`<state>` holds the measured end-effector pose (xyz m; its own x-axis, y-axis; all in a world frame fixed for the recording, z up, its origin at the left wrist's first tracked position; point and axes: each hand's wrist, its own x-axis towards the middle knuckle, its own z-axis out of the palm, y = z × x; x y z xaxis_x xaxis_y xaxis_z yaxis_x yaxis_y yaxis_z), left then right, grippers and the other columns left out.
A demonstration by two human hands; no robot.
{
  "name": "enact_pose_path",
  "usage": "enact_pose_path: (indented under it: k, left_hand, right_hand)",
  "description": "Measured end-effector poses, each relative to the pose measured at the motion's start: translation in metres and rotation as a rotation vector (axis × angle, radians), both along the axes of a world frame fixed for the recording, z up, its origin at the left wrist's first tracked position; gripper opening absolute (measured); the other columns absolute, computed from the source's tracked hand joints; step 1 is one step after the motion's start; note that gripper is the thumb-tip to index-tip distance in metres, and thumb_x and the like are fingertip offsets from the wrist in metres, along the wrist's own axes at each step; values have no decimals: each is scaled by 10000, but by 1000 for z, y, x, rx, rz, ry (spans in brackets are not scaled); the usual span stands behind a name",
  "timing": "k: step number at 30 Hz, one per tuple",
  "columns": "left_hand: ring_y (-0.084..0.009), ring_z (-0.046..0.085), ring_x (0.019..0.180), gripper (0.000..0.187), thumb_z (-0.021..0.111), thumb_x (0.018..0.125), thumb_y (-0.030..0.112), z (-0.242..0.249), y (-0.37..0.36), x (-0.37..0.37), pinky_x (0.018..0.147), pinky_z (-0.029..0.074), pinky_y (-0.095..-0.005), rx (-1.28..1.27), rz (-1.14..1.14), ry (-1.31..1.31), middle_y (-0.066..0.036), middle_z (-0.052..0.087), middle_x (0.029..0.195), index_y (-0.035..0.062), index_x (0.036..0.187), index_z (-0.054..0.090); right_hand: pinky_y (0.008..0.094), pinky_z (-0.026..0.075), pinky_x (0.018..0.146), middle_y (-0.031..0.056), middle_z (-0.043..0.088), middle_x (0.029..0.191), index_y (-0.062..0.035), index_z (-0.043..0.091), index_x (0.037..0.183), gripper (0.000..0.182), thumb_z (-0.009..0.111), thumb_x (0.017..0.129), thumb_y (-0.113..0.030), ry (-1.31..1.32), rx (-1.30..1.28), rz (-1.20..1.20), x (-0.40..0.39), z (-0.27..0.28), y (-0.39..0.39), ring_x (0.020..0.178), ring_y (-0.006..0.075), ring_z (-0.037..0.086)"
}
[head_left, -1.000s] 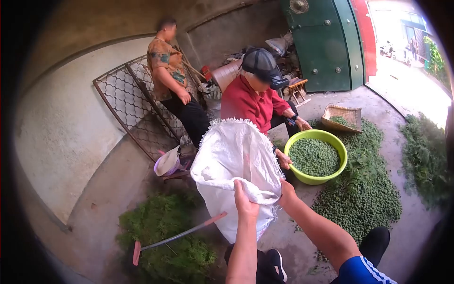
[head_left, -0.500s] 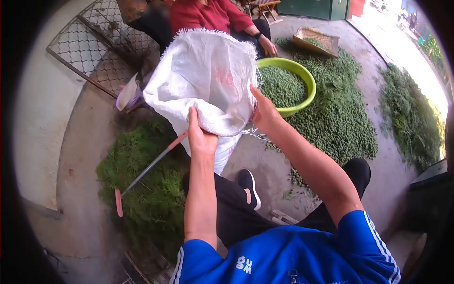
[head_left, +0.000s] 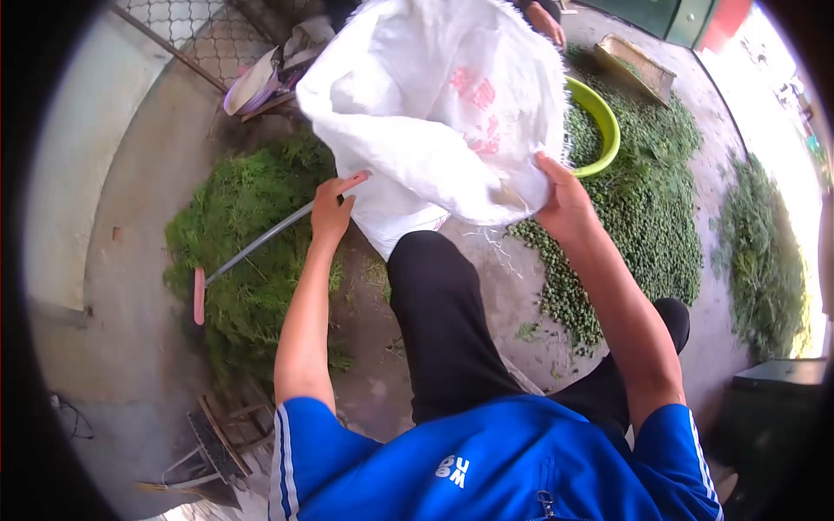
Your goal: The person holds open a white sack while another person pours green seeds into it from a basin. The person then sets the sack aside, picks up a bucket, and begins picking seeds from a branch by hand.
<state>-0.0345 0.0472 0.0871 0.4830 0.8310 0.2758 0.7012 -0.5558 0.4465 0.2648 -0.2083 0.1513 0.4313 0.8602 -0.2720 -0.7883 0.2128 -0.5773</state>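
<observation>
A white woven sack with red print inside gapes wide in front of me, its frayed rim toward the far side. My right hand grips the near right rim, thumb on top and fingers hidden under the fabric. Off the rim, my left hand is beside the sack's lower left side, thumb and index finger apart. It overlaps the upper end of a long tool with a grey shaft and pink end. My raised knee is close against the bottom of the sack.
Green pods or berries are heaped on the floor at right, beside a lime-green basin holding more. A woven scoop lies behind. Feathery greens cover the left floor. Another person's hand shows beyond the sack.
My left hand has let go of the sack's rim and moved left and down its side. The right hand still grips the rim, and the sack opening has spread wider. The view has shifted.
</observation>
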Motion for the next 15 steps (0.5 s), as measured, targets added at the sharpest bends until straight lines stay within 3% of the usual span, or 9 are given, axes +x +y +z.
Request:
enact_pose_path:
  k: [1, 2, 5, 7, 8, 10, 12, 15]
  left_hand:
    - [-292, 534, 1035, 382, 658, 754, 146, -19, 22, -3, 872, 425, -408, 295, -98, 69, -146, 560, 1114, 48, 1108, 553]
    - [-292, 534, 1035, 382, 658, 754, 146, -24, 33, 3, 872, 425, -408, 296, -77, 64, -146, 560, 1114, 48, 1108, 553]
    - [-316, 473, 1128, 421, 677, 716, 128, -44, 55, 16, 903, 396, -434, 152, -34, 140, -149, 523, 1189, 83, 1117, 556]
    - [-307, 504, 1098, 367, 635, 773, 249, -65, 71, 22, 906, 391, -443, 46, -53, 377, -138, 552, 1156, 81, 1092, 567]
    - [-307, 504, 1098, 367, 635, 773, 249, -70, 77, 26, 906, 391, -443, 50, -77, 374, -138, 552, 1156, 81, 1092, 567]
    - [-340, 547, 1015, 298, 583, 815, 297, -84, 72, 26, 887, 419, -430, -190, 15, 593, -152, 576, 1077, 91, 1030, 563]
    - [-351, 556, 989, 339, 487, 863, 403, -98, 53, 11, 843, 435, -445, -247, -155, 668, -170, 570, 1061, 106, 988, 593]
    - [-370, 558, 959, 447, 460, 856, 500, -102, 4, -28, 804, 444, -461, -348, -281, 717, -201, 575, 1017, 94, 938, 627]
  right_hand:
    - [427, 405, 975, 154, 530, 1191, 32, 389, 1243, 459, 535, 873, -195, 1, -5, -2, -1, 1, 1, 1075, 275, 537]
    - [435, 410, 969, 156, 534, 1184, 31, 393, 1243, 450, 531, 876, -191, 19, 23, 17, -1, 1, 4, 1079, 276, 536]
    - [451, 428, 947, 164, 523, 1203, 29, 383, 1254, 453, 518, 883, -194, -5, -3, 14, -4, 13, 7, 1085, 278, 534]
    - [444, 430, 946, 162, 525, 1199, 29, 385, 1251, 451, 517, 885, -197, -30, 20, 21, -5, 15, 9, 1081, 276, 537]
    - [437, 432, 944, 161, 528, 1196, 30, 386, 1249, 449, 517, 886, -199, -54, 41, 23, -4, 17, 9, 1076, 274, 539]
    - [387, 445, 925, 140, 553, 1152, 33, 422, 1213, 417, 526, 890, -209, -47, -44, -18, -5, 18, 9, 1047, 240, 555]
    - [368, 458, 897, 124, 578, 1105, 27, 474, 1161, 367, 539, 887, -209, -118, -80, -52, -7, 20, 7, 1007, 216, 573]
    - [323, 476, 849, 95, 617, 1005, 21, 539, 1074, 291, 554, 886, -200, -147, -80, -39, -11, 20, 5, 917, 182, 602]
